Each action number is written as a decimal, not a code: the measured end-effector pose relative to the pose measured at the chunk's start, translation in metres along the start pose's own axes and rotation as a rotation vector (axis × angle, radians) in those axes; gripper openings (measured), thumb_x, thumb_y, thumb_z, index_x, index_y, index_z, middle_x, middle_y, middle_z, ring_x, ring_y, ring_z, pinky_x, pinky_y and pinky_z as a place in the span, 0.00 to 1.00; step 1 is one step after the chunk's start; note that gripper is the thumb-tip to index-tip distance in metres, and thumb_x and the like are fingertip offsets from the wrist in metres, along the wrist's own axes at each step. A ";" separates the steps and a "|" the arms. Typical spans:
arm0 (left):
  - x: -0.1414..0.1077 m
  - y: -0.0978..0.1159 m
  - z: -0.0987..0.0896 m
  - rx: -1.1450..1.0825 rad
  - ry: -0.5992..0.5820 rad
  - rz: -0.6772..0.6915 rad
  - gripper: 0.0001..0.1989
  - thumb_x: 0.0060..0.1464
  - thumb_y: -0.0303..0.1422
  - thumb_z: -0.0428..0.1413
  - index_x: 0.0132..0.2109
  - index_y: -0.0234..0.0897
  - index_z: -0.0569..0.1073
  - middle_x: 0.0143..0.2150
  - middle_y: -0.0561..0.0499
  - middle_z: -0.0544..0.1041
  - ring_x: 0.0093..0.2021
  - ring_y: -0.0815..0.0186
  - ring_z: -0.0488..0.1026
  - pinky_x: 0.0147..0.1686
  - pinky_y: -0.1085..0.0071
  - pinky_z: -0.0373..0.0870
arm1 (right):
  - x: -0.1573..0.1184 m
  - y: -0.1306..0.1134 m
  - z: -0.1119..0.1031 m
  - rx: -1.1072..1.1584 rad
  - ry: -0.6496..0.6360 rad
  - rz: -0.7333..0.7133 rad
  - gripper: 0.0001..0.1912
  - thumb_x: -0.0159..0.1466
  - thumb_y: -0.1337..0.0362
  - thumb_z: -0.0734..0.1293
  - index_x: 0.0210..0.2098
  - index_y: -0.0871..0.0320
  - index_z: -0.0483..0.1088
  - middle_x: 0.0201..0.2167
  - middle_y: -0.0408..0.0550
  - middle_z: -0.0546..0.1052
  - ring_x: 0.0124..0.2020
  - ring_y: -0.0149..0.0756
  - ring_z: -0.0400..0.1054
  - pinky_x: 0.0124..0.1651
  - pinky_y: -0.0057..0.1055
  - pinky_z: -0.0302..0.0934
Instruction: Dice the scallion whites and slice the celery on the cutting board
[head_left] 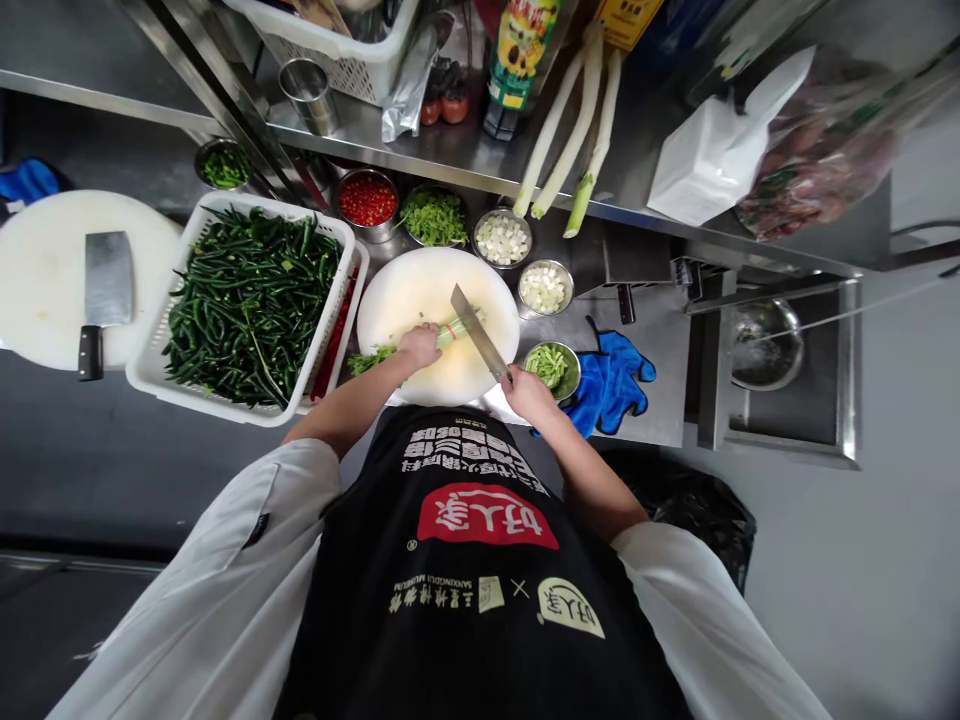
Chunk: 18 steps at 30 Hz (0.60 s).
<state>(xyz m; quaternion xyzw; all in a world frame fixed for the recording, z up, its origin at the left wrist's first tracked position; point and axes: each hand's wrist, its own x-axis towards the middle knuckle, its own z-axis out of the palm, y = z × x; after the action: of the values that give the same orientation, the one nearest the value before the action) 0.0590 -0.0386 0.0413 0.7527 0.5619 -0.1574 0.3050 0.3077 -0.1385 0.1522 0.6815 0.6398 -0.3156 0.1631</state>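
Note:
On a round white cutting board (390, 300) lies a bundle of green-stalked, leafy vegetable (453, 332), bound with a red band. My left hand (420, 345) is closed around the bundle; its leaves stick out to the left past the board's edge. My right hand (528, 393) grips the handle of a cleaver (480, 330), whose blade is held across the stalks just right of the band. Whether the edge touches the stalks I cannot tell. Small green bits lie near the cut end. A metal bowl of sliced green pieces (551, 367) stands beside my right hand.
A white basket of green chilies (255, 300) stands left of the board. Behind are bowls of chopped red chili (367, 199), green herbs (435, 217) and white pieces (502, 239). Blue gloves (611, 380) lie right. Leeks (568, 125) overhang the shelf. Another cleaver (109, 280) rests far left.

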 end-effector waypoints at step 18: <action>-0.001 -0.030 -0.017 -0.055 0.117 -0.224 0.29 0.63 0.38 0.57 0.68 0.31 0.68 0.65 0.33 0.75 0.64 0.48 0.73 0.63 0.58 0.71 | 0.072 -0.029 0.031 0.063 -0.002 0.066 0.19 0.79 0.59 0.58 0.56 0.61 0.76 0.52 0.62 0.83 0.52 0.46 0.78 0.50 0.30 0.65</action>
<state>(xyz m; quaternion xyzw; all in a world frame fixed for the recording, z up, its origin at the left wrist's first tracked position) 0.0290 -0.0232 0.0464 0.6844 0.6635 -0.1306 0.2726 0.2714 -0.0992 0.0882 0.7066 0.6066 -0.3309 0.1524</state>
